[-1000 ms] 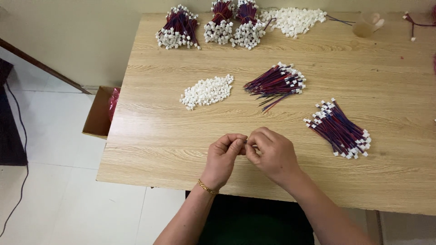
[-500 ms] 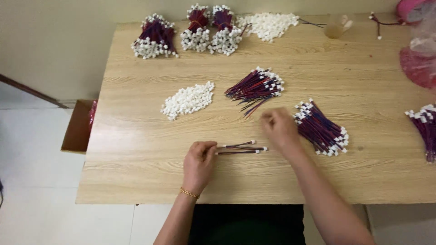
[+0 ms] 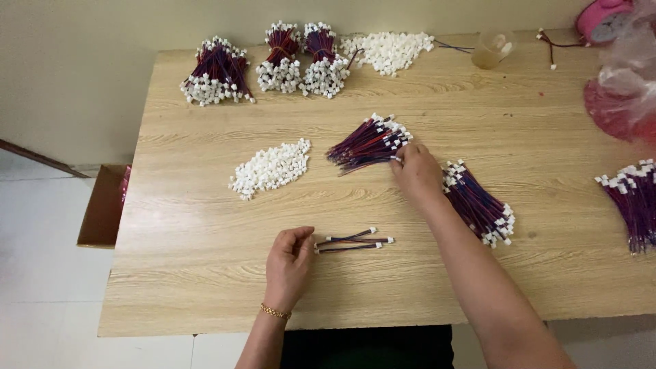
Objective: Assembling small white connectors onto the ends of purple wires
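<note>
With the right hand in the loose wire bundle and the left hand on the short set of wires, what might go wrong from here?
1. The right hand picks at the connector end of the loose wire bundle; the strands lie fanned and unbound, so pulling one may drag neighbours along or scatter them.
2. The left hand holds the short wire set only at one end; the free ends could splay out of line.
3. The pile of white connectors sits close by the bundle; a sweeping wrist might knock pieces around.

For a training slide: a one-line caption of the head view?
Left hand holds short wires; right hand reaches the loose wire bundle on a wooden table.
</note>
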